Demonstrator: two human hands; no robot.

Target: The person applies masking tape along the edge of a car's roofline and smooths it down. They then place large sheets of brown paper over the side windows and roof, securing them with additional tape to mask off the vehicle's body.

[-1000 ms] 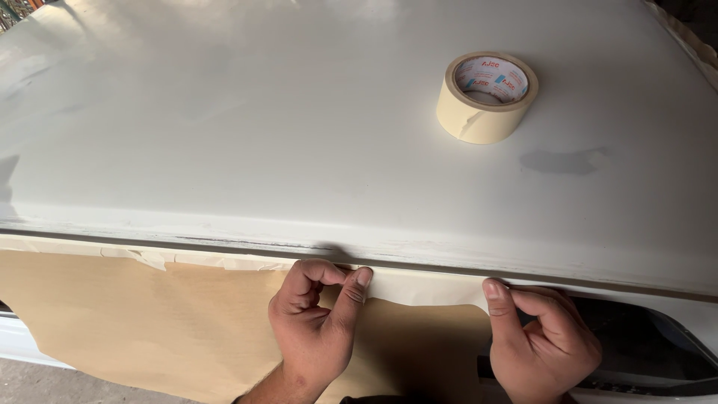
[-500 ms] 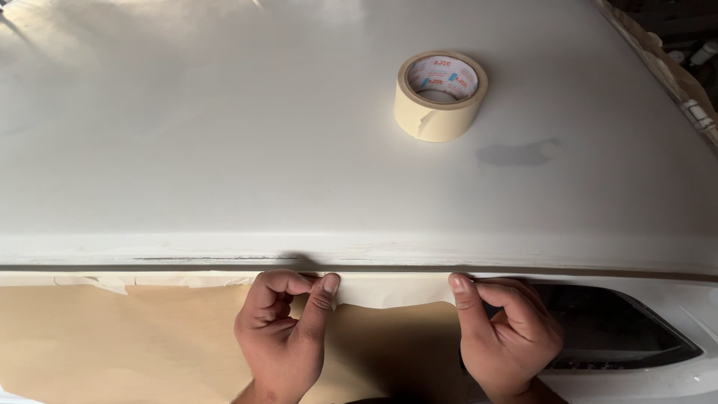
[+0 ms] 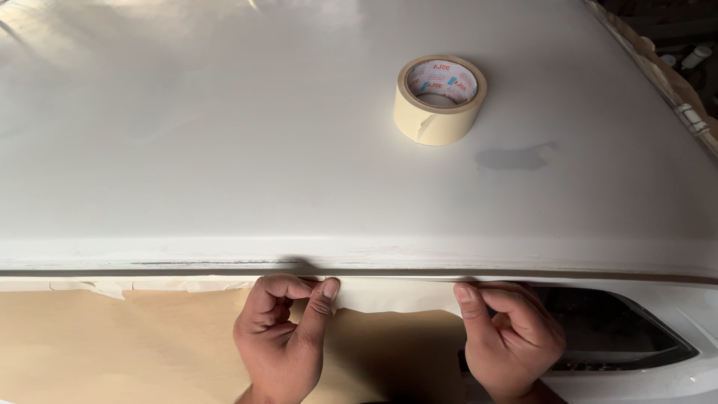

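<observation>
A strip of pale masking tape (image 3: 389, 293) runs along the top edge of brown masking paper (image 3: 112, 344), just under the front lip of a white car bonnet (image 3: 224, 150). My left hand (image 3: 284, 337) has its fingers curled and its thumb pressed up on the tape. My right hand (image 3: 508, 337) is curled the same way, its thumb pressing the tape's right end. A roll of cream masking tape (image 3: 440, 99) lies flat on the bonnet, well above both hands.
A dark headlight opening (image 3: 613, 337) sits to the right of my right hand. A grey patch (image 3: 512, 157) marks the bonnet below the roll. Paper-masked trim (image 3: 666, 71) runs along the bonnet's far right edge.
The view has shifted, so the hands and roll sit further left in frame. Both thumbs stay pressed on the tape strip at the same spacing.
</observation>
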